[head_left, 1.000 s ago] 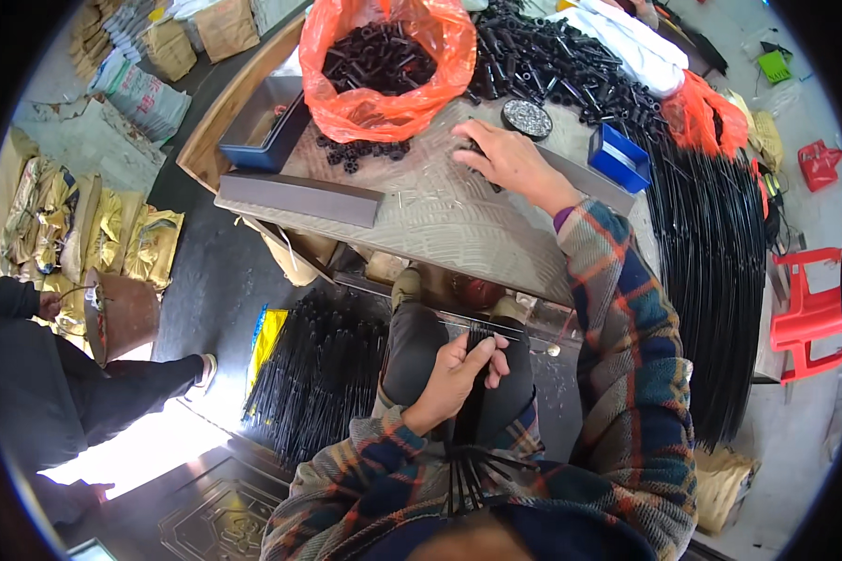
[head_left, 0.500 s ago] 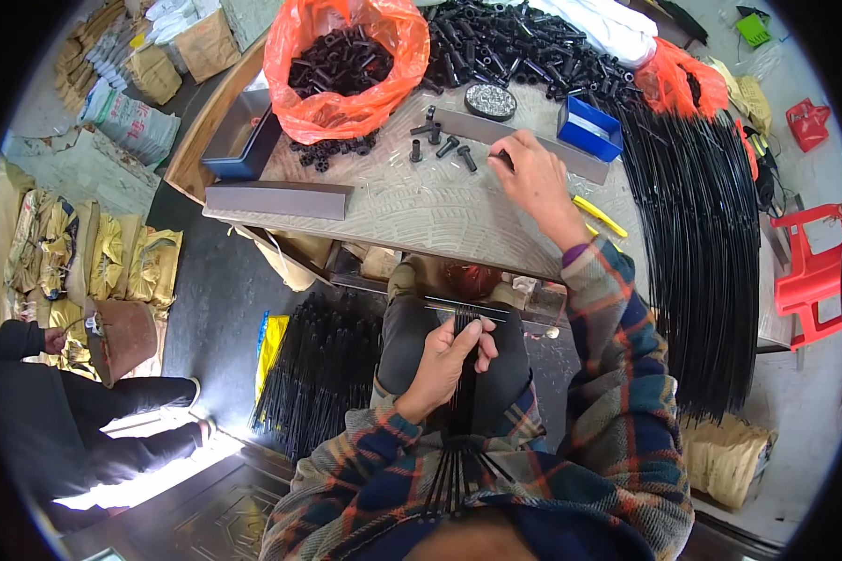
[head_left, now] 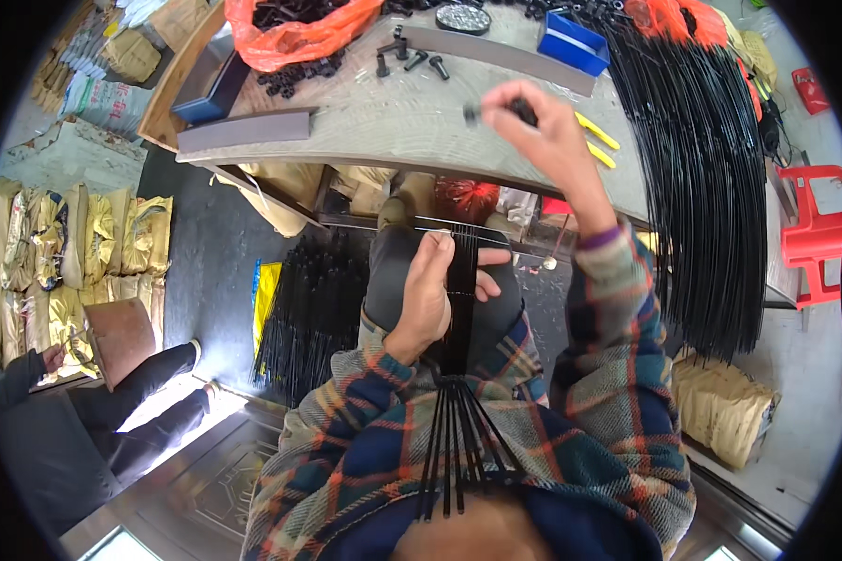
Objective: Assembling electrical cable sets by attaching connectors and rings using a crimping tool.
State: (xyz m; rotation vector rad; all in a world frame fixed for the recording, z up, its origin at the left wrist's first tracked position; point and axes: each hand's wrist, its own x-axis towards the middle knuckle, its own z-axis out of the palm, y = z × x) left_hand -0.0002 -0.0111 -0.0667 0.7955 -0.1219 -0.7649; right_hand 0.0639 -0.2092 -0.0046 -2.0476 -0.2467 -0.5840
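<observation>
Over the table's near part, my right hand (head_left: pixel 541 126) is closed on a black bolt-shaped fitting (head_left: pixel 472 114), partly hidden and smeared by motion. Above my lap, my left hand (head_left: pixel 428 290) curls round a bundle of thin black rods (head_left: pixel 460 313); thumb and fingers lie on either side of it. A thin shiny rod (head_left: pixel 477 237) crosses the top of the bundle by my thumb. On the table, several loose black bolt-shaped fittings (head_left: pixel 439 67) lie to the left of my right hand. Yellow-handled pliers (head_left: pixel 599 131) rest just beside its wrist.
The table (head_left: pixel 384 126) also bears an orange bag (head_left: pixel 299 47) of black parts, a blue box (head_left: pixel 573 43), a metal strip (head_left: pixel 496 58) and long black rods (head_left: pixel 711 187) over its right edge. More rods (head_left: pixel 309 318) stand at lower left. Another person (head_left: pixel 65 430) holds a bucket (head_left: pixel 120 341).
My right hand has lifted off the table and come nearer with the black fitting. My left hand's fingers have spread a little. The view has tipped down toward my lap.
</observation>
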